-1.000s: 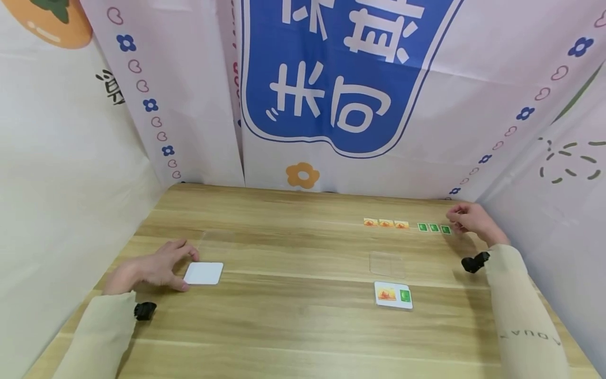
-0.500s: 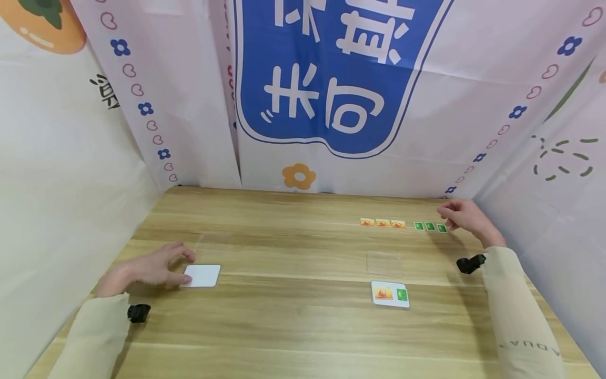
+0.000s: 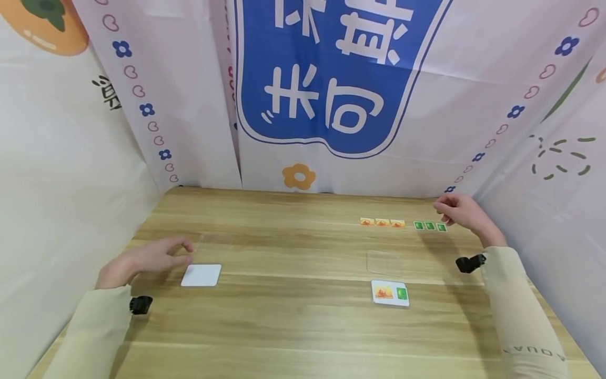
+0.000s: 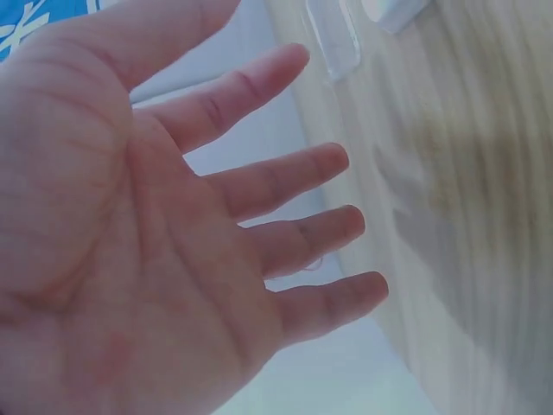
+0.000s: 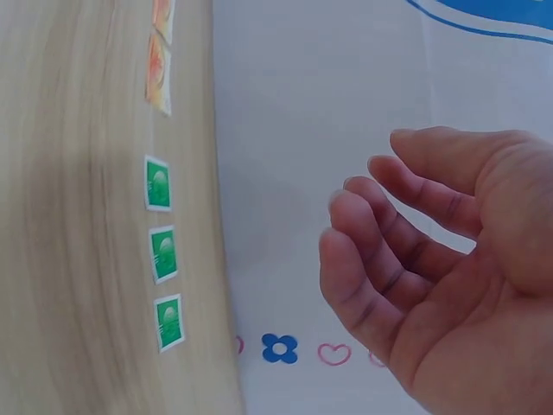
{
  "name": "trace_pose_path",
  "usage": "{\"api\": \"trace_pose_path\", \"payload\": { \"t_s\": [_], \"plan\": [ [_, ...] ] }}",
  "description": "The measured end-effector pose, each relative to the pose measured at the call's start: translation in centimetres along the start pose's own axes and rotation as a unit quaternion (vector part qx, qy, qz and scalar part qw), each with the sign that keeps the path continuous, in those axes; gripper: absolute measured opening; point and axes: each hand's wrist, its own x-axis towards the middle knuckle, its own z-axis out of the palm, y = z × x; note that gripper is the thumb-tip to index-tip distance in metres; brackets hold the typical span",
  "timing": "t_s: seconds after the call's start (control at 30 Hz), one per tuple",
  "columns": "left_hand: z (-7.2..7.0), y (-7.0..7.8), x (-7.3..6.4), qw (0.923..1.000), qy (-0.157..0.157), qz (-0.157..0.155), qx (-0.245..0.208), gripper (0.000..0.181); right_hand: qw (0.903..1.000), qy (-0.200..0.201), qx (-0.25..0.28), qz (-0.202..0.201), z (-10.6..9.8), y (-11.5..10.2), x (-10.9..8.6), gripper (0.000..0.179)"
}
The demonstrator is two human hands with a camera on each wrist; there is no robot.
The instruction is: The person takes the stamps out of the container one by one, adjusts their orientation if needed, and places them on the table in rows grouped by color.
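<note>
My left hand (image 3: 156, 256) hovers at the upper left of a blank white card (image 3: 201, 275). The left wrist view shows its fingers (image 4: 294, 173) spread, with nothing in them. My right hand (image 3: 461, 213) is raised beside a row of green stamp-like stickers (image 3: 430, 226). In the right wrist view its fingers (image 5: 354, 259) curl loosely around nothing. Left of the green stickers is a row of orange stickers (image 3: 382, 222). A second white card (image 3: 390, 293) on the right bears an orange sticker and a green one.
Thin clear plastic pieces lie behind the cards, one on the left (image 3: 215, 245) and another on the right (image 3: 383, 263). Printed cloth walls (image 3: 265, 168) border the wooden table (image 3: 284, 326) at its back and sides.
My left thumb has come up off the blank card and that hand has risen slightly. The right hand has moved a little left and up, away from the green stickers.
</note>
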Motion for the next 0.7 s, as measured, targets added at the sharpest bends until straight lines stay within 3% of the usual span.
{"api": "trace_pose_path", "payload": {
  "t_s": [0.37,0.57,0.7],
  "plan": [
    [-1.1,2.9,0.8,0.9988,0.030,0.009,0.036,0.041,0.9993,0.002,-0.030,-0.023,0.3,-2.0,-0.7,0.035],
    [-0.9,4.0,1.7,0.9979,0.039,0.015,0.049,0.045,0.9980,0.007,-0.058,-0.022,0.6,-2.9,-1.3,0.036],
    [-0.6,4.6,2.2,0.9979,0.041,0.023,0.044,0.044,0.9966,0.016,-0.064,-0.049,1.1,-3.6,-1.6,0.033]
  ]
}}
